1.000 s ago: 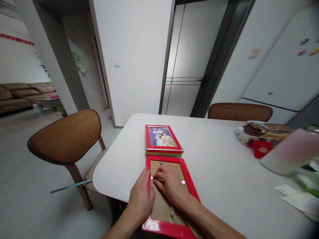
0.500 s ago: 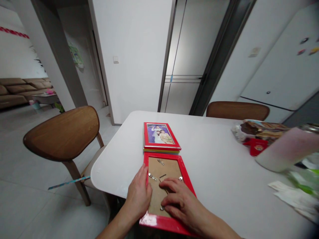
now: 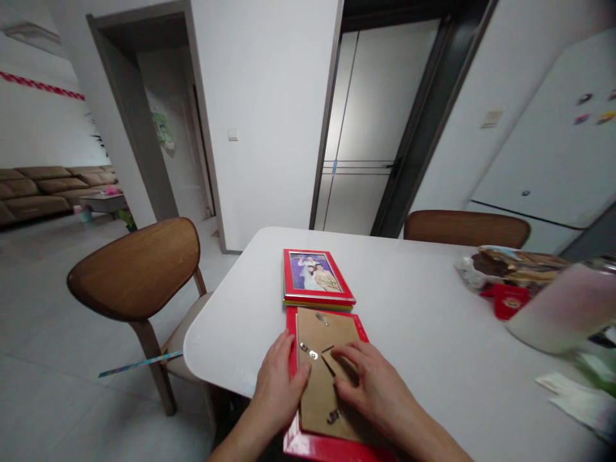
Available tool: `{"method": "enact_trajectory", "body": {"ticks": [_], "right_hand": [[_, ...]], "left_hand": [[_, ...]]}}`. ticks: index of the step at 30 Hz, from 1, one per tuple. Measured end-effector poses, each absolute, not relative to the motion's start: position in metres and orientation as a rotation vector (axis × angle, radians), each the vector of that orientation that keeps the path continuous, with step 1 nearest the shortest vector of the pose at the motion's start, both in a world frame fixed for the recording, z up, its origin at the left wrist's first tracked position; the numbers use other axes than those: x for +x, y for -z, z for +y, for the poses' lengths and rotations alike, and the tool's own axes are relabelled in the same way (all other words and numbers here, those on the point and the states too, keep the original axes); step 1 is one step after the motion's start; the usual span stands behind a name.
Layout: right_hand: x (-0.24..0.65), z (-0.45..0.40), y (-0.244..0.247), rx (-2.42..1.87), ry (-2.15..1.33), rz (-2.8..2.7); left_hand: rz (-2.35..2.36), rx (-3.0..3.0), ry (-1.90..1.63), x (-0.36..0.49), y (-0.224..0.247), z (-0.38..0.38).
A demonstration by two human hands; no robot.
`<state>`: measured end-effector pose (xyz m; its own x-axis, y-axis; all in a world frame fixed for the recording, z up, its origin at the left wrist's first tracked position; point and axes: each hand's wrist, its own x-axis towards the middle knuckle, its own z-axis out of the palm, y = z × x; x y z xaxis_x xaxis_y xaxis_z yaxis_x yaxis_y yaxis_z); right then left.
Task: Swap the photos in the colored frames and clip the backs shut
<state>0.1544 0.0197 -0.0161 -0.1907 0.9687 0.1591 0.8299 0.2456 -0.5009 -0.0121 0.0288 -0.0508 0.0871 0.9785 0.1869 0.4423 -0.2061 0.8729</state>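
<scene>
Face down at the table's near edge lies a red picture frame (image 3: 312, 445). Its brown backing board (image 3: 317, 401) sits raised and slightly askew over the opening, with several small metal clips on it. My right hand (image 3: 378, 388) grips the board by the cut stand flap in its middle, fingers bent. Along the left side, my left hand (image 3: 275, 378) holds the frame's edge, its thumb against the board. Just beyond lies a stack of frames, topped by a red framed photo (image 3: 315, 274) facing up.
The white table (image 3: 409, 321) has a rounded left corner. At right are a pinkish bottle (image 3: 563, 308), a red packet (image 3: 511, 300), a plastic bag of food (image 3: 514, 263) and white tissue (image 3: 572, 394). Wooden chairs stand at left (image 3: 139, 269) and at the far side (image 3: 466, 228).
The backing board has come up out of the frame's recess and shifted slightly right. My right fingers have closed on its stand flap. The head view has tilted up a little.
</scene>
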Motion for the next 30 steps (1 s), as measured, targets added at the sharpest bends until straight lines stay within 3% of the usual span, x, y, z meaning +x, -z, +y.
{"method": "enact_trajectory", "body": {"ticks": [8, 13, 18, 30], "right_hand": [[0.142, 0.022, 0.004, -1.438, -0.507, -2.006], [0.178, 0.029, 0.029, -1.72, -0.314, -1.972], [0.202, 0.029, 0.045, -2.028, -0.262, -1.881], [0.209, 0.033, 0.037, -2.102, -0.352, -1.798]], "left_hand": [[1.225, 1.174, -1.183, -0.034, 0.031, 0.043], [1.303, 1.101, -1.178, -0.074, 0.033, 0.056], [1.417, 1.162, -1.105, -0.112, 0.041, 0.062], [1.908, 1.681, -0.852, -0.126, 0.042, 0.06]]}}
